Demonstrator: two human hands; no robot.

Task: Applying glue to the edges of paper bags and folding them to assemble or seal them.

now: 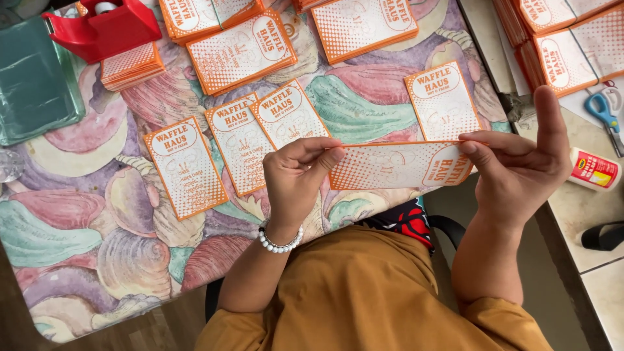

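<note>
Both my hands hold one orange-and-white paper bag point(390, 166) sideways over the table's near edge. My left hand point(296, 179) pinches its left end, a white bead bracelet on the wrist. My right hand point(520, 162) pinches the right end, with its index finger sticking up. Three similar flat bags point(185, 166) lie side by side on the tablecloth just beyond my left hand, and a single one point(443, 101) lies above the held bag.
Stacks of the same bags point(240, 49) fill the far side of the shell-patterned tablecloth point(78, 214). A red tape dispenser point(104, 26) and green pouch point(36, 81) sit far left. On the right counter lie more stacks point(562, 58), blue scissors point(604, 110) and a glue bottle point(595, 170).
</note>
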